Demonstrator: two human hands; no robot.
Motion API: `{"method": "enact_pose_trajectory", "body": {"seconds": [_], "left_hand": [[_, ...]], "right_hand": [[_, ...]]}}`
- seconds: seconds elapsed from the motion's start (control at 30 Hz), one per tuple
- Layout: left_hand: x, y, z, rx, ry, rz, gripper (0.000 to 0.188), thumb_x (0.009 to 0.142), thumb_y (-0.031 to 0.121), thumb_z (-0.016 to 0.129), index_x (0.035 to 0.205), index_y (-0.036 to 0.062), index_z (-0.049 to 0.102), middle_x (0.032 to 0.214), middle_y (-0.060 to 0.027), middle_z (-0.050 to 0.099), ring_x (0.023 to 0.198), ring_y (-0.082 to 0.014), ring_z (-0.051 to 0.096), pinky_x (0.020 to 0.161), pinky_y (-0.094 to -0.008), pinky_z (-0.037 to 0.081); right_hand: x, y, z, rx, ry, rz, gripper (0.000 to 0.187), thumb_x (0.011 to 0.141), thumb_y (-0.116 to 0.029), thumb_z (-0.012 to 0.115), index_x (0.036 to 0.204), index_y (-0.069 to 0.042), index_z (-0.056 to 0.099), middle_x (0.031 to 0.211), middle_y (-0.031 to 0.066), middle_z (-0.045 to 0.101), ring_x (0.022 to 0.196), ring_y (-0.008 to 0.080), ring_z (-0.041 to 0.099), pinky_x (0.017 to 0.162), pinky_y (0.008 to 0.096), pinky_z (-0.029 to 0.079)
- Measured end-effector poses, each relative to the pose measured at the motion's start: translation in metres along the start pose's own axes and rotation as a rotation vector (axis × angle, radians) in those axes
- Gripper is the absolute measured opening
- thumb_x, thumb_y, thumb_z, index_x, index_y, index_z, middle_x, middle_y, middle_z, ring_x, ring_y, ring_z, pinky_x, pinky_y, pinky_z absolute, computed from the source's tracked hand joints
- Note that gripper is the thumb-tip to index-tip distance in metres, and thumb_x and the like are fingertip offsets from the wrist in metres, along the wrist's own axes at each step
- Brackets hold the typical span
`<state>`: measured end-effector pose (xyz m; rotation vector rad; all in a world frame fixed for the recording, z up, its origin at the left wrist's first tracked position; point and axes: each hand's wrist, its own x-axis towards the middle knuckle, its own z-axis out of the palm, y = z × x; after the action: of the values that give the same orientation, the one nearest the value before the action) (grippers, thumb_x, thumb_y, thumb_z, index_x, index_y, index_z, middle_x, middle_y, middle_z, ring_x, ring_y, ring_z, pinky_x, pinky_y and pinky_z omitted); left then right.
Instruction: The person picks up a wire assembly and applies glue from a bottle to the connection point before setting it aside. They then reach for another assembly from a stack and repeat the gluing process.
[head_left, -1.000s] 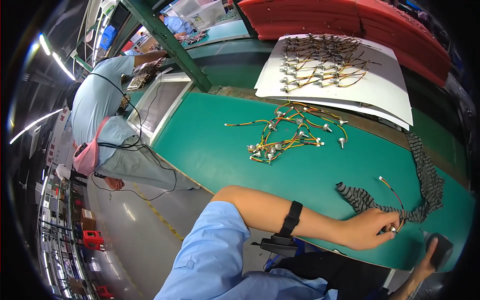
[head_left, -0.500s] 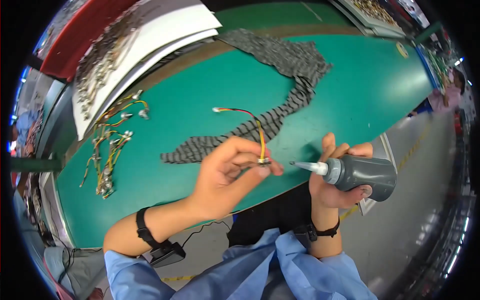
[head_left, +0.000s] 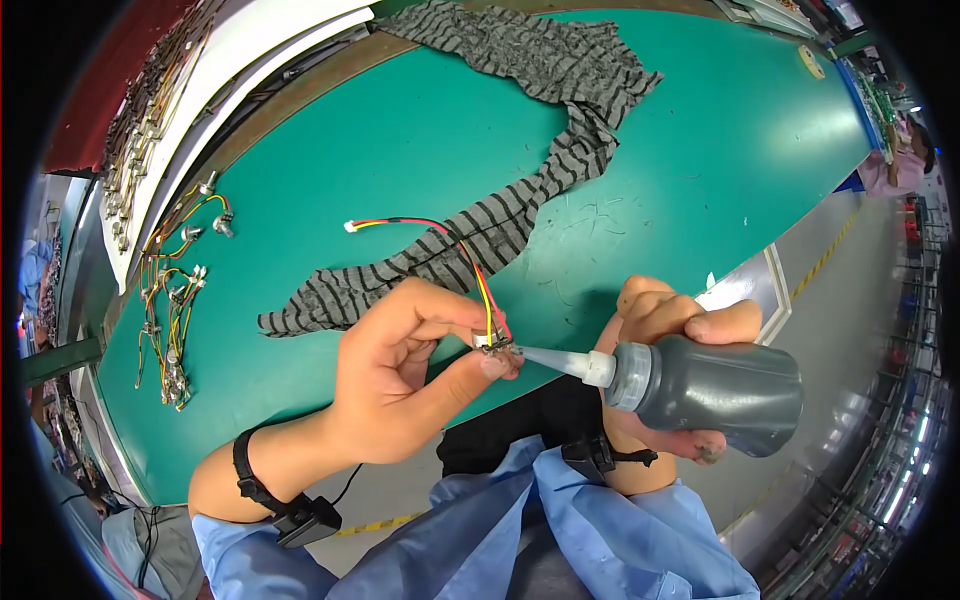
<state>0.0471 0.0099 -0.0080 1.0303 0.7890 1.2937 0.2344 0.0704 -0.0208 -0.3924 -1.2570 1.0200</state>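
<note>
My left hand (head_left: pixel 395 380) pinches a small wired potentiometer (head_left: pixel 487 341) between thumb and fingertips. Red, yellow and black wires rise from it and curve left to a white plug (head_left: pixel 350 227). In my right hand (head_left: pixel 648 312) lies a dark grey squeeze bottle (head_left: pixel 725 392), held on its side with fingers wrapped round it. Its translucent tapered nozzle (head_left: pixel 555 359) points left, the tip at the soldered side of the potentiometer. Whether tip and part touch, I cannot tell. Dark smudges mark my right thumb.
A striped grey cloth (head_left: pixel 500 215) stretches over the green table (head_left: pixel 700 150). Several more wired potentiometers (head_left: pixel 175 375) lie at the left, beside white boards (head_left: pixel 290 35) bearing similar parts. A tape roll (head_left: pixel 810 62) sits at the far right; a person (head_left: pixel 893 172) is beyond.
The bottle has come left, so its nozzle tip now meets or nearly meets the potentiometer; before, a gap lay between them. The head view has shifted, and the hands look nearer.
</note>
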Motion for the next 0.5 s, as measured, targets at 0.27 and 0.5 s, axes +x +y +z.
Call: {"method": "enact_pose_trajectory", "body": {"seconds": [0.27, 0.5], "left_hand": [[0.0004, 0.0005, -0.0015, 0.017, 0.007, -0.006, 0.025, 0.084, -0.014, 0.058, 0.105, -0.0041, 0.05, 0.097, -0.011, 0.061, 0.09, -0.0163, 0.063, 0.082, -0.0294, 0.05], [-0.001, 0.0007, -0.0019, 0.039, 0.016, 0.001, 0.026, 0.083, -0.015, 0.058, 0.106, -0.0047, 0.051, 0.097, -0.0107, 0.061, 0.09, -0.0156, 0.062, 0.082, -0.0288, 0.05]], "right_hand": [[-0.0007, 0.0014, 0.0022, -0.01, 0.014, 0.017, 0.068, 0.074, -0.065, 0.061, 0.1, -0.007, 0.039, 0.056, 0.0037, 0.041, 0.046, 0.0139, 0.032, 0.053, 0.0311, 0.024], [-0.0004, 0.0051, 0.0005, 0.001, -0.028, -0.012, 0.069, 0.074, -0.067, 0.06, 0.099, -0.007, 0.039, 0.056, 0.0037, 0.041, 0.046, 0.0139, 0.031, 0.053, 0.0305, 0.025]]}}
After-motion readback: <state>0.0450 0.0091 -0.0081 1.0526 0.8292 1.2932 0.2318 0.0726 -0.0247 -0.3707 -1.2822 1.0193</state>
